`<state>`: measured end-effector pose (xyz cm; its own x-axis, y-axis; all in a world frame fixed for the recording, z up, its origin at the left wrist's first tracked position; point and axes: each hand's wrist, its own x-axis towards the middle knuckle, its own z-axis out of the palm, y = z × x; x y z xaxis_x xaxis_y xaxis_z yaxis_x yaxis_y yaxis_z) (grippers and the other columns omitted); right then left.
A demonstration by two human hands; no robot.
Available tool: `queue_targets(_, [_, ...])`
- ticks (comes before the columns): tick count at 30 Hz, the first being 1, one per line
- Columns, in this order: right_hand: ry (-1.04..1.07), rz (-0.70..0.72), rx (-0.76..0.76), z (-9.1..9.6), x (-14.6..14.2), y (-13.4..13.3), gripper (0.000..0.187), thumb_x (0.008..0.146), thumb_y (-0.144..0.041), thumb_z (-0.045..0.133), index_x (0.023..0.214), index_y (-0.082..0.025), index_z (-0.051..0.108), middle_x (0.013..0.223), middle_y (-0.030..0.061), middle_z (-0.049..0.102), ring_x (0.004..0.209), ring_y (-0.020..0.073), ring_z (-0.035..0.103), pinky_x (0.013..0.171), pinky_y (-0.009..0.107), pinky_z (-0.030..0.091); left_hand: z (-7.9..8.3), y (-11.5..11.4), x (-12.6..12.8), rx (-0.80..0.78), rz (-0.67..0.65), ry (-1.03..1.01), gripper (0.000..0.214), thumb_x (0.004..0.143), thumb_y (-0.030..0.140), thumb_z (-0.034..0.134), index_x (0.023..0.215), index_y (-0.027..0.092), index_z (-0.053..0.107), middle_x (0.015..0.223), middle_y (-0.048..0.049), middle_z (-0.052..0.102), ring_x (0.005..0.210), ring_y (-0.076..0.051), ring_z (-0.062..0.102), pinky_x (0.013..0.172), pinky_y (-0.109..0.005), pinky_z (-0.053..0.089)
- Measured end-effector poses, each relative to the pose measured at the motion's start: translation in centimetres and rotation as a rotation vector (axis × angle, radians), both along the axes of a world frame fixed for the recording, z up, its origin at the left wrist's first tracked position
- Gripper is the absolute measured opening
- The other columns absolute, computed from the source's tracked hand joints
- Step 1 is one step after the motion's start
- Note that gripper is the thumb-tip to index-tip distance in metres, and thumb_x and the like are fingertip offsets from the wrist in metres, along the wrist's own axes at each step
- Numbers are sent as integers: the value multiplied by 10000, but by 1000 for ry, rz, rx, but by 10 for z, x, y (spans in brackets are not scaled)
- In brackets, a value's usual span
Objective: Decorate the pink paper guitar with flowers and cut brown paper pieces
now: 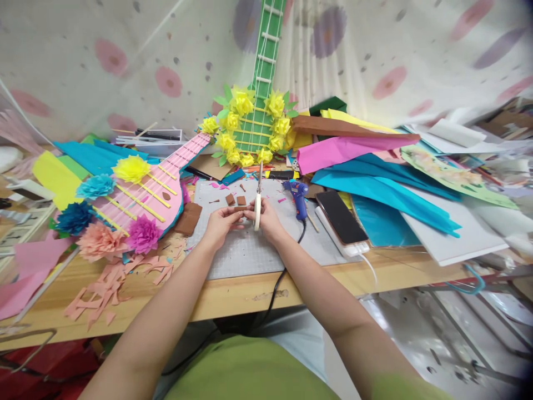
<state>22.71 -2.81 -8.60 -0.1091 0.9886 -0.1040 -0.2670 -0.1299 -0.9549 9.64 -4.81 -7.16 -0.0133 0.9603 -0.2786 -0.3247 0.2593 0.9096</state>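
Over the grey cutting mat, my left hand pinches a small piece of brown paper. My right hand is closed around the white handle of a pair of scissors, whose blades point up and away from me. The fingertips of both hands meet near the brown piece. Just beyond them on the mat lie small brown paper squares and thin brown cut-outs. A larger folded brown paper rests by the mat's left edge.
A pink paper lute with paper flowers lies left; a green one stands behind. Right of my hands are a blue glue gun with a black cord, a phone and coloured paper sheets. Peach scraps litter the front left.
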Motion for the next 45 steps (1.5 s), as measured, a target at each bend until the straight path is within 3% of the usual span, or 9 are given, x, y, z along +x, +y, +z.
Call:
queue_targets(6, [20, -7, -13, 2, -2, -1, 519, 443, -324, 806, 805, -204, 455, 671, -72, 550, 595, 87, 547, 597, 251, 449, 3, -1, -3, 2, -37, 6, 278, 499, 238, 795, 694, 114, 640, 665, -24, 629, 557, -102, 574, 468, -224, 508])
queue_targets(16, [81, -111, -59, 3, -9, -2, 539, 433, -331, 792, 821, -206, 439, 660, -82, 531, 536, 70, 500, 552, 234, 403, 2, 0, 16, -43, 179, -118, 267, 499, 241, 780, 650, 136, 586, 584, 26, 571, 549, -81, 545, 440, -175, 469])
queue_targets(21, [61, -34, -41, 4, -10, -3, 517, 455, -363, 770, 819, -209, 437, 648, -78, 524, 533, 79, 493, 555, 247, 407, 4, 0, 7, -41, 140, -83, 257, 499, 225, 783, 614, 129, 575, 592, 22, 578, 523, -73, 533, 435, -185, 472])
queue_targets(27, [30, -165, -18, 6, -13, -3, 508, 487, -382, 752, 831, -221, 415, 697, -66, 500, 583, 87, 499, 567, 243, 410, 5, -2, 12, -26, 63, -157, 267, 572, 242, 777, 751, 138, 608, 664, 8, 614, 571, -88, 585, 482, -200, 497])
queue_targets(34, [-24, -152, -6, 4, -16, -3, 531, 502, -449, 739, 835, -229, 389, 672, -67, 486, 572, 94, 488, 554, 242, 393, 1, 0, 13, -13, 165, -72, 262, 530, 249, 793, 642, 122, 593, 568, 23, 571, 547, -80, 556, 466, -181, 464])
queue_targets(37, [-198, -110, 45, 6, -7, -3, 476, 576, -499, 682, 841, -224, 398, 686, -58, 499, 587, 101, 488, 576, 248, 390, 1, 2, 7, 0, 211, -75, 257, 525, 245, 795, 632, 132, 591, 560, 29, 566, 551, -77, 557, 455, -163, 440])
queue_targets(40, [-607, -30, 145, 13, 5, -6, 403, 636, -487, 644, 847, -220, 428, 723, -41, 528, 647, 123, 510, 611, 256, 378, 0, 6, -1, 2, 261, -157, 240, 565, 243, 782, 659, 149, 581, 614, 22, 605, 606, -84, 596, 502, -165, 455])
queue_targets(42, [-846, 38, 209, 19, 10, -10, 390, 651, -466, 642, 877, -218, 444, 747, -31, 544, 674, 138, 521, 619, 259, 367, 0, 8, -7, 11, 269, -229, 212, 613, 245, 760, 697, 162, 584, 690, 8, 645, 689, -93, 630, 584, -180, 489])
queue_targets(45, [-989, 149, 290, 26, 8, -17, 401, 679, -459, 630, 939, -217, 445, 792, -13, 563, 697, 148, 531, 623, 259, 363, 0, 9, -12, 42, 225, -309, 146, 695, 264, 707, 744, 178, 599, 790, -7, 678, 821, -107, 646, 751, -221, 513])
